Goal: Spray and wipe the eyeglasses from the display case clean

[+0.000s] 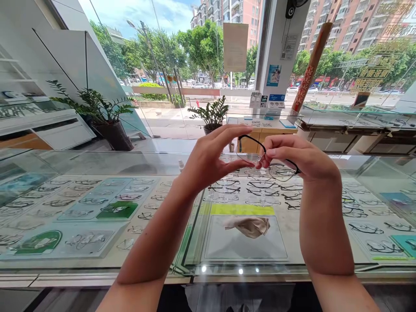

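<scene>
Both my hands hold a pair of black-rimmed glasses (251, 149) up above the glass counter (97, 268). My left hand (211, 158) pinches one lens between thumb and fingers. My right hand (297, 160) grips the frame at the other lens, fingers curled around it. A crumpled beige cleaning cloth (250, 226) lies below my hands on a grey mat (221, 247) on the counter.
Several rows of spectacle frames (224, 190) lie in the display case under the glass. A yellow-green strip (242, 209) edges the mat. Potted plants (104, 117) stand by the shop window, more display counters (357, 119) stand behind, and the street lies outside.
</scene>
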Motion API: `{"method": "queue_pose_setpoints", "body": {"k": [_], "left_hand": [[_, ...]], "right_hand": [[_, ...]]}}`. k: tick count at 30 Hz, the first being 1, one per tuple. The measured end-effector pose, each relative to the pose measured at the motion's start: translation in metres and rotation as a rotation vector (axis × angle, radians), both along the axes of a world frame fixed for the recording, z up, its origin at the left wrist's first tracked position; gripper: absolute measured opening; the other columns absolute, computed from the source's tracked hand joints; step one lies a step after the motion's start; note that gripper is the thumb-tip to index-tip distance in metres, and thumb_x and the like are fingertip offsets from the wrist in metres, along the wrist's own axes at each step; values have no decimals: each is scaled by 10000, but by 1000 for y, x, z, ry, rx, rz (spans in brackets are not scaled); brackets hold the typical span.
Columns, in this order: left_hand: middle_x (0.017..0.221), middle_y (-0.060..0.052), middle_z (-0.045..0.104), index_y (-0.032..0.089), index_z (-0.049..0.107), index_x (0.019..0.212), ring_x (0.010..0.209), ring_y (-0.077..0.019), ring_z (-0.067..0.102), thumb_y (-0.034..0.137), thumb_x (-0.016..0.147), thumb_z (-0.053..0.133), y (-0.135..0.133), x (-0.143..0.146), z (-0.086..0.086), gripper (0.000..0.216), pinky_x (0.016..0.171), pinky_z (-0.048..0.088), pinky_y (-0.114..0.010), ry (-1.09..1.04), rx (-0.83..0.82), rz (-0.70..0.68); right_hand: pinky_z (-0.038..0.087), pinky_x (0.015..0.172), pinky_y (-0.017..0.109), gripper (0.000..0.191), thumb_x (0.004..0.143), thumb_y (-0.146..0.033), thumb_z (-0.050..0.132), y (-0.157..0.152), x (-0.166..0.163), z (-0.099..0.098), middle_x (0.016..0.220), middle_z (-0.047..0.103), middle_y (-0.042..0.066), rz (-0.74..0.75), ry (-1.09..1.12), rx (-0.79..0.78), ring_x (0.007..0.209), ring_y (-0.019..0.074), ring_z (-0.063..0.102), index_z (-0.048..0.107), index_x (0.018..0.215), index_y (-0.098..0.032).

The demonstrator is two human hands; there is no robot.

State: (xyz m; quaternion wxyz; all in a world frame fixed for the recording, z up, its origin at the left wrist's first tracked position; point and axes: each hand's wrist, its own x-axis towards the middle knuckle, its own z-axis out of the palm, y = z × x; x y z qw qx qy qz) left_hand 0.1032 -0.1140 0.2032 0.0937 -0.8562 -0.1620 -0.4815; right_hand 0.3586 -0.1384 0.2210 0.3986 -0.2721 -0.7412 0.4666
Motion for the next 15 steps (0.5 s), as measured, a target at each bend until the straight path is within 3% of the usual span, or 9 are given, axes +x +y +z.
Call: {"method": "queue_pose_setpoints", "body": {"k": [5, 9, 15], "left_hand": [[1292, -107, 786, 238, 697, 1343, 1185, -256, 764, 497, 813, 912, 0, -1, 1, 628, 1039, 657, -405, -44, -76, -38], [1312, -101, 759, 247, 703, 1294, 1247, -270, 729, 588, 791, 902, 7, -2, -1, 639, 1070, 659, -430, -190, -230, -34], [1210, -76, 763, 264, 667, 1237, 1157, -237, 745, 605, 760, 919, 30, -8, -7, 638, 1003, 679, -388, -449, -322, 25]], "right_hand": [[575, 837, 340, 206, 957, -376, 749, -1, 3, 1, 810, 761, 36, -21, -47, 47, 814, 191, 709, 741, 819, -223], [585, 981, 401, 303, 1008, -531, 679, -5, 5, 1, 1040, 784, 64, -210, -14, 233, 1024, 235, 738, 772, 976, -244], [540, 1140, 463, 617, 762, -548, 934, 4, -2, -5, 1264, 743, 73, -484, 3, 473, 1252, 298, 683, 692, 1271, -297]]}}
